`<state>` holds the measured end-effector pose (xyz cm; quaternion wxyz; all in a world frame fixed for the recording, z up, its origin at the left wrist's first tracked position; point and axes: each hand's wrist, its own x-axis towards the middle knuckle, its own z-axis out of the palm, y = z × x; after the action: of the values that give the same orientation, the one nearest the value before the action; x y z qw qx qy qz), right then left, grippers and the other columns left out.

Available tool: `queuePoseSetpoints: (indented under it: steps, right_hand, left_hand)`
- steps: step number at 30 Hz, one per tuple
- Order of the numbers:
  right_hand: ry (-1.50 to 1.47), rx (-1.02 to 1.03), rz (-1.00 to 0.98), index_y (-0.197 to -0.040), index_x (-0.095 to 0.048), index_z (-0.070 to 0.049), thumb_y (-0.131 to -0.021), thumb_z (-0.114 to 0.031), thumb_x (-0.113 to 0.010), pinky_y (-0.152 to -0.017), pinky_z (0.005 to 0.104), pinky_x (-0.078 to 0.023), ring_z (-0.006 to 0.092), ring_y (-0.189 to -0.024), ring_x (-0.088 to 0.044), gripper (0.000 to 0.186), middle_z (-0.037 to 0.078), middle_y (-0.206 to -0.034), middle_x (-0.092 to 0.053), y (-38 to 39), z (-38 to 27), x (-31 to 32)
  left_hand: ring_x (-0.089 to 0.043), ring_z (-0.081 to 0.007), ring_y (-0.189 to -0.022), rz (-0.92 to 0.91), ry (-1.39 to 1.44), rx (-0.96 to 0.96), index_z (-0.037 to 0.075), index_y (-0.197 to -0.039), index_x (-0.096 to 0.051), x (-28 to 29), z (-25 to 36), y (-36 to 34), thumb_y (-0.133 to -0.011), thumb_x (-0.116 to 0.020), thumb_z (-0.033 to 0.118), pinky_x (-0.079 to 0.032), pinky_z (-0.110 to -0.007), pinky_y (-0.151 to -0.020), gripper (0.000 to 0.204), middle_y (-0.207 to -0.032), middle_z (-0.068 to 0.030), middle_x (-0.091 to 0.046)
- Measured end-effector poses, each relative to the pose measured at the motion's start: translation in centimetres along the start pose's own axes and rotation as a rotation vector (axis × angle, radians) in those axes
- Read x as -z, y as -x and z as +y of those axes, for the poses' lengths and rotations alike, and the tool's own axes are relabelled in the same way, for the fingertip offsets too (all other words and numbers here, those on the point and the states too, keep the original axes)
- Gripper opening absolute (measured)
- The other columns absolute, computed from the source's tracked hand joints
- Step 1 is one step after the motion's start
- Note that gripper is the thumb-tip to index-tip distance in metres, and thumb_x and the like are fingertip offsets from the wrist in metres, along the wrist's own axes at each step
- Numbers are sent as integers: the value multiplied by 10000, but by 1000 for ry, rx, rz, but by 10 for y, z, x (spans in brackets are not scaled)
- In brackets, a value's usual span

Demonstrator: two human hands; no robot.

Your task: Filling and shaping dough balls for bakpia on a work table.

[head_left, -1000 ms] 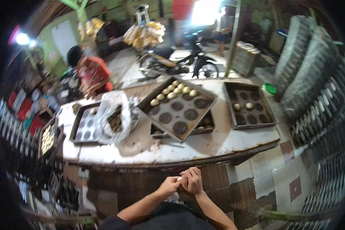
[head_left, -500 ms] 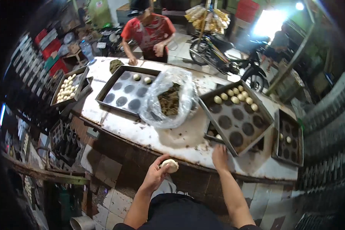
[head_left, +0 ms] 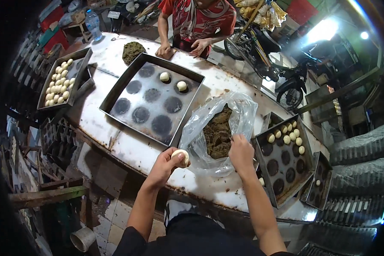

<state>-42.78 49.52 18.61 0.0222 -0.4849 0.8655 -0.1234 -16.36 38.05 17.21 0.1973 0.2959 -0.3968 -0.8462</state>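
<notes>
My left hand (head_left: 161,167) is closed around a small pale piece of dough (head_left: 182,158), flattened and round, above the table's near edge. My right hand (head_left: 242,154) reaches to the right side of an open clear plastic bag (head_left: 193,143). Its curled fingers meet the edge of the dark brown-green filling (head_left: 217,134) in the bag; what they pinch, if anything, is hidden. Beyond the bag lies a large metal tray (head_left: 128,126) with round dark marks and two dough balls (head_left: 181,86) near its far right corner.
Trays with dough balls stand at the left (head_left: 84,64) and right (head_left: 305,183) of the white table (head_left: 96,123). A lump of filling (head_left: 133,52) and a water bottle (head_left: 93,25) sit at the far left. Across the table, a person in a red shirt (head_left: 192,25) rests hands by its edge.
My right hand has gone from the table edge beside the right tray to the filling in the bag. My left hand keeps the dough. The view has shifted.
</notes>
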Motion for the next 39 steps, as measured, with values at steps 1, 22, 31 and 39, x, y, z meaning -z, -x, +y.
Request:
queuePoseSetpoints:
  steps: [1, 22, 31, 39]
  right_hand:
    - [17, -8, -6, -986, -636, -28, -935, -74, -571, -762, 508, -552, 407, -884, -688, 95, 187, -1005, -669, -8, 7, -15]
    - [-1069, -210, 54, -936, -593, 23, -948, -41, -662, -694, 314, -491, 163, -730, -609, 95, 99, -807, -640, 114, 31, 21]
    - [-892, 9, 275, -831, -634, 16, -845, 70, -637, -681, 379, -519, 328, -759, -666, 56, 160, -794, -663, 250, 133, -44]
    - [-379, -135, 381, -870, -677, -34, -917, -98, -651, -805, 476, -521, 373, -928, -645, 84, 151, -953, -668, 291, 195, -78]
  left_hand:
    - [-677, -158, -900, -4, -17, 17, 18, -1059, -610, 1, -3, -4, -1035, -622, 234, -534, -302, -851, 218, -959, -91, -700]
    - [-687, -304, -1085, 50, 367, 136, -76, -1314, -563, -142, -91, -11, -1107, -396, 241, -564, -457, -985, 414, -1225, -197, -667]
    - [-699, -242, -962, 344, 492, 198, 2, -1234, -616, -173, -248, 21, -1102, -385, 292, -589, -342, -788, 393, -1146, -170, -702]
    - [-674, -339, -1084, 268, 647, -45, -4, -1245, -574, -187, -245, 64, -1121, -364, 330, -593, -440, -897, 413, -1171, -204, -677]
